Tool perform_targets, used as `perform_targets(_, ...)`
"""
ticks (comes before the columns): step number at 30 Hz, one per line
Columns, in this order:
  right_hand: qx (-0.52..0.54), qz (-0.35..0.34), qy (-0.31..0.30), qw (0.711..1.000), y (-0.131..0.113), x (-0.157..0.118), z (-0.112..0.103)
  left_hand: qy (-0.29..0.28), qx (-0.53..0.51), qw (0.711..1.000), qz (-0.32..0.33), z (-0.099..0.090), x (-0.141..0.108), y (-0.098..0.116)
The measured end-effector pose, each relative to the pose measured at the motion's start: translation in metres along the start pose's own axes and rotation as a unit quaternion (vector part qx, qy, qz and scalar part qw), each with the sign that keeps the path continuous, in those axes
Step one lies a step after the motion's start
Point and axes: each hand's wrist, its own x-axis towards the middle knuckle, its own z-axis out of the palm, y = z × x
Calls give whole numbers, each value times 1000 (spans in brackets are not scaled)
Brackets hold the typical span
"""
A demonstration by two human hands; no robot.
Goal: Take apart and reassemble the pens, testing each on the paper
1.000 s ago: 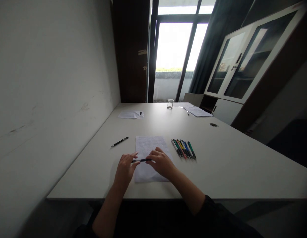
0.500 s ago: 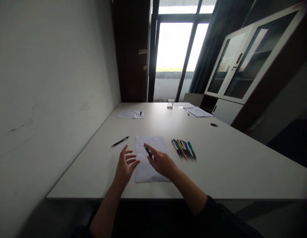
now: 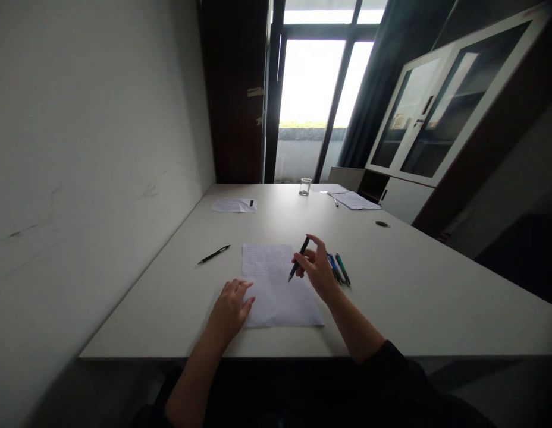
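A sheet of paper (image 3: pixel 276 303), its upper part covered in handwriting, lies on the white table in front of me. My left hand (image 3: pixel 231 306) rests at the sheet's left edge, fingers apart and holding nothing. Above the right part of the paper, my right hand (image 3: pixel 318 267) grips a black pen (image 3: pixel 298 259), tip pointing down and left, with a finger at its top end. Partly hidden behind this hand are several coloured pens (image 3: pixel 341 270) lying side by side. Another black pen (image 3: pixel 214 254) lies left of the sheet.
At the far left of the table (image 3: pixel 169 285) is a paper (image 3: pixel 234 205) with a small dark object on it. A clear glass (image 3: pixel 305 186) and more papers (image 3: pixel 356 201) with a pen stand at the back. A cable hole (image 3: pixel 382 224) is at the right.
My left hand has come down onto the paper's edge. My right hand has moved right with the black pen, which now points tip down, and covers part of the row of pens.
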Motion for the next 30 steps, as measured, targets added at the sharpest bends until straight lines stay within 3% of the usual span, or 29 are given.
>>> perform_targets(24, 62, 19, 83, 994, 25, 9, 3, -45, 30, 998, 22, -1, 1, 9)
perform_targets(30, 104, 55, 39, 992, 23, 15, 15, -69, 45, 996, 41, 14, 6, 32)
